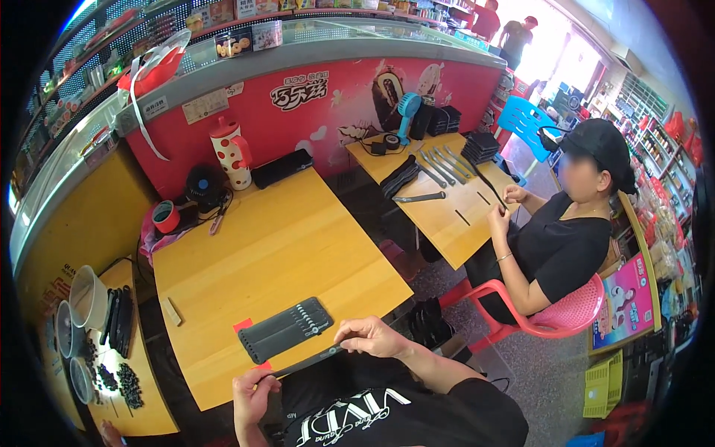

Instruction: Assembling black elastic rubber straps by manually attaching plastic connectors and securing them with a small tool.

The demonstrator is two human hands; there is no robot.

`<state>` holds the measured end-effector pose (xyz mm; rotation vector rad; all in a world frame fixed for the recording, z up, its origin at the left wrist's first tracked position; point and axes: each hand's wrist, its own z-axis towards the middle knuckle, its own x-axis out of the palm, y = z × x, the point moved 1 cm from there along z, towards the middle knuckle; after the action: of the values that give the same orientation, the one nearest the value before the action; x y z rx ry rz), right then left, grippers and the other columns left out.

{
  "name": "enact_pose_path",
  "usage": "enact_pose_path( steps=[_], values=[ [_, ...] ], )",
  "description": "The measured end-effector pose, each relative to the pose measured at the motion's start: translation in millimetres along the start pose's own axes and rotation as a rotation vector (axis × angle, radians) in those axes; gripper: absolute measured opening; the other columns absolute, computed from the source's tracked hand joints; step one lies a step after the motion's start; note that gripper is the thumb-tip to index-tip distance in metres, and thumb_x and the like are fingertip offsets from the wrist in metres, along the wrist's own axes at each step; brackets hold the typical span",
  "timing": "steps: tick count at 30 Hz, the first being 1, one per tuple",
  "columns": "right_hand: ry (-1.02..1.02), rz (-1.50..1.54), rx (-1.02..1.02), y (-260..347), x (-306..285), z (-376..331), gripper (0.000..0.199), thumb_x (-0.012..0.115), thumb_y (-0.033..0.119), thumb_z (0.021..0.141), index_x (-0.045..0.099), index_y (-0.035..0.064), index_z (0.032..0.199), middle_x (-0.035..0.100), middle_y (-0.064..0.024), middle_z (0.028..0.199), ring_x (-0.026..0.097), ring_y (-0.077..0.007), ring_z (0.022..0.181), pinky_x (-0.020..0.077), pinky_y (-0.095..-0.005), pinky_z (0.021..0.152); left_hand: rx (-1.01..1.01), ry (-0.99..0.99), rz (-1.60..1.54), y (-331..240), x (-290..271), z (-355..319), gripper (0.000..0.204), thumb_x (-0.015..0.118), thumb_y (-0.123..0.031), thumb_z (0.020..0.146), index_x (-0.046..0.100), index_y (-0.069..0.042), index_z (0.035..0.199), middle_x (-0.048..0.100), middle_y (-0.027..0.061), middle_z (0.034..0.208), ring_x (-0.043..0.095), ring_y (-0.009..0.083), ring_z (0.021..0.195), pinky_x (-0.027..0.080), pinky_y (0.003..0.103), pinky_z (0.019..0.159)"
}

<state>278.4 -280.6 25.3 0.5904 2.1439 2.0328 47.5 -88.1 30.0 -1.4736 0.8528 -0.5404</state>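
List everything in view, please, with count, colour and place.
Tables: at least three, yellow, throughout
Fans: two, dark and blue, middle and right tables
Tumbler: one, white with red spots, middle table
Tubs: three, whitish, left table
Strap bundle: one, black, middle table
Strap: one, black, between hands
Seated person: one, black clothing, right
Chairs: two, pink and blue, right
Shelf goods: uncountable, mixed, background
Left hand: one, bare, strap's left
Right hand: one, bare, strap's right

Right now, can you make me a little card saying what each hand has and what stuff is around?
Left hand: holding a dark strip near one end
Right hand: holding that strip toward the other end
Beside them: more dark strips lying side by side on the wooden table
Far edge: spotted cup, black fan
Other person: sitting on a pink chair, wearing a black cap
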Motion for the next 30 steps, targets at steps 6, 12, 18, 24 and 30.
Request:
enact_pose_path(
  steps=[6,12,18,24,30],
  values=[
    [-0.267,-0.568,-0.272,-10,7,4,0.01,0.07,0.003,0.083,0.064,0.0002,0.091,0.064,-0.0071,0.082,0.063,-0.0152,0.075,0.0479,-0.029,0.065,0.059,-0.074,0.079,9,-2,-7,0.006,0.066,0.008,0.074,0.069,0.004,0.077,0.066,0.008,0.064,0.063,0.0127,0.058,0.049,0.025,0.056],
    [-0.304,-0.435,-0.276,-17,8,3,0.006,0.067,0.002,0.087,0.064,-0.0009,0.093,0.059,-0.0028,0.075,0.057,-0.0098,0.068,0.0451,-0.025,0.06,0.153,-0.098,0.047,29,-12,-6,0.005,0.064,0.008,0.079,0.068,0.005,0.081,0.064,0.0069,0.068,0.062,0.0137,0.06,0.052,0.026,0.058],
    [-0.155,-0.114,-0.048,-14,2,3,0.009,0.06,-0.001,0.09,0.063,0.0002,0.098,0.06,0.002,0.082,0.055,-0.0063,0.075,0.047,-0.0231,0.067,0.032,-0.138,-0.125,9,-4,-11,0.01,0.061,0.011,0.079,0.068,0.005,0.084,0.064,0.0075,0.07,0.063,0.0141,0.06,0.052,0.026,0.057],
    [-0.23,-0.315,-0.209,-26,-4,0,0.01,0.062,0.0,0.088,0.062,-0.0003,0.098,0.06,-0.0031,0.082,0.059,-0.0112,0.073,0.0471,-0.0267,0.064,0.054,-0.21,-0.14,23,-1,-11,0.006,0.063,0.008,0.08,0.067,0.004,0.079,0.063,0.0063,0.067,0.061,0.0128,0.055,0.051,0.025,0.053],
    [-0.415,-0.925,-0.581,-28,8,-2,0.01,0.066,-0.004,0.081,0.063,-0.0031,0.091,0.057,-0.012,0.078,0.058,-0.0249,0.066,0.0448,-0.03,0.057,-0.046,-0.203,-0.152,30,4,-16,0.004,0.063,0.004,0.084,0.066,0.003,0.083,0.062,0.0057,0.065,0.059,0.0106,0.053,0.046,0.022,0.047]
  ],
)
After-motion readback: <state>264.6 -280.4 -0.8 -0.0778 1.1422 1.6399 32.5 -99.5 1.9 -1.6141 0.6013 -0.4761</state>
